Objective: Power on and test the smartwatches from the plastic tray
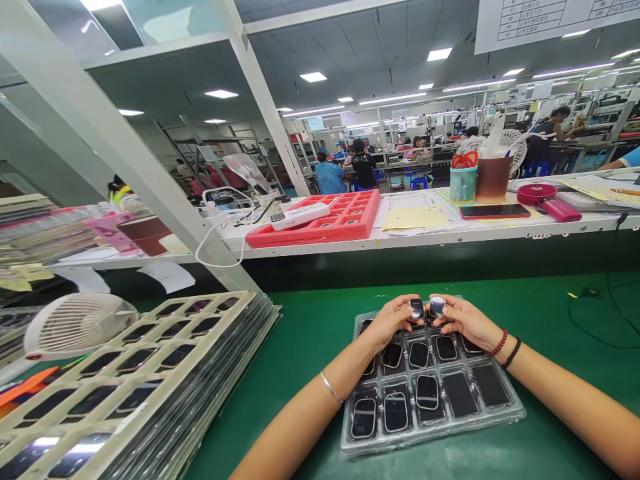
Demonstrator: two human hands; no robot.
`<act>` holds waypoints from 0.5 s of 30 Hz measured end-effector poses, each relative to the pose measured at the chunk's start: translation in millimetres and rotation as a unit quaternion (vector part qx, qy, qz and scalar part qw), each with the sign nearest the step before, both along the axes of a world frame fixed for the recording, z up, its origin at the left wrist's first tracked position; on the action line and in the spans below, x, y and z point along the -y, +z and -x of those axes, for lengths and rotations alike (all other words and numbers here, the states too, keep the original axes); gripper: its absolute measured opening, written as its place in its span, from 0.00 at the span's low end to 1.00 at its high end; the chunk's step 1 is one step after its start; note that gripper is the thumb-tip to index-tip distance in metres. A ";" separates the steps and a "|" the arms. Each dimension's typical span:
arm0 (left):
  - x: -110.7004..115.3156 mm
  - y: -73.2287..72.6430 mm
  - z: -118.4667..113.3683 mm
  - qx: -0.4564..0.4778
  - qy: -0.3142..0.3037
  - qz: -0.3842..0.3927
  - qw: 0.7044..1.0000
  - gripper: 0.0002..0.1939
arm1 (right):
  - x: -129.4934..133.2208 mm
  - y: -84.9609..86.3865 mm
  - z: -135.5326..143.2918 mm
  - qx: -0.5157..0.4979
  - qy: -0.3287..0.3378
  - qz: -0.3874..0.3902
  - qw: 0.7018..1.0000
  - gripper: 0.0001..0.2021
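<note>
Above the far side of a clear plastic tray [460, 393], my two hands are close together. My left hand [395, 319] pinches a small strapless smartwatch [416, 308] with a dark face between thumb and fingers. In my right hand [463, 319] is another smartwatch [437, 307], its surface shining pale with reflected light. Several more strapless smartwatches lie face up in the tray's compartments. One smartwatch [427, 392] sits askew in the near row, and two compartments to its right hold no watch. My wrists and fingers hide part of the far rows.
On the left, a tall stack of trays [200, 373] carries dark smartwatch screens, beside a white fan [80, 327]. A shelf behind the green mat holds a red foam tray [320, 223], papers, a phone [495, 211] and a pink handheld fan [547, 200]. Cables lie at right; people sit farther back.
</note>
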State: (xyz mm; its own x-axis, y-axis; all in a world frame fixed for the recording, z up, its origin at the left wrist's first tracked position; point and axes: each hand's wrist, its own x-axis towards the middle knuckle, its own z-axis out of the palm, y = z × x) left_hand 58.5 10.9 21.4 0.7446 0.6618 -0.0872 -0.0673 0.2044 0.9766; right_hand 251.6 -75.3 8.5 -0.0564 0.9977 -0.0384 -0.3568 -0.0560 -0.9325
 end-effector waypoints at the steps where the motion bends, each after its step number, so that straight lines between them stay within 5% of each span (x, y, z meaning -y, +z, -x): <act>1: 0.6 0.6 -0.3 0.001 0.006 -0.005 1.000 0.27 | 0.4 0.9 0.4 -0.005 -0.005 0.006 1.000 0.20; 15: 6.6 4.7 -1.6 -0.017 0.011 -0.109 0.994 0.31 | 4.0 8.3 6.6 0.109 0.029 -0.040 0.993 0.21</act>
State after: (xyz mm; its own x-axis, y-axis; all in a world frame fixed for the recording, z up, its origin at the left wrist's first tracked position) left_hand 60.1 4.3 26.1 0.7285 0.6842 0.0349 -0.0348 -0.0139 0.9993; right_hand 245.0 -79.3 16.8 -0.1131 0.9933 0.0238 -0.1440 0.0073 -0.9895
